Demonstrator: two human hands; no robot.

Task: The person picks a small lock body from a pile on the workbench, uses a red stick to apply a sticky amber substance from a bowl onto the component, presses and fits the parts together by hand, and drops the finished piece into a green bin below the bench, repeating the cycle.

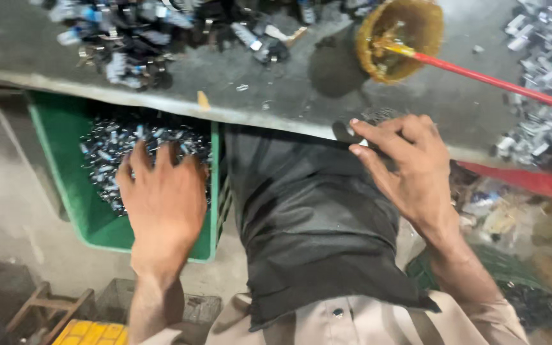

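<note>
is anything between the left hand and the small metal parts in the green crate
Nothing visible. The left hand is spread palm-down right over the pile of small metal parts in the green crate, its fingertips at or on the pile. No lid or other object lies between them. The table edge runs above the crate, clear of the hand.

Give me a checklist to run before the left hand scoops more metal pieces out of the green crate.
1. Left hand over the green crate: ok, fingers spread above the pile.
2. Small metal pieces left in the crate: ok, a heap remains.
3. Left hand already holding pieces: cannot tell, palm faces down.
4. Right hand steadied: ok, fingertips rest at the grey table edge.
5. Bare table space for a handful: ok, between the piles.
6. Round yellow basket with red handle clear of the hands: ok.
</note>
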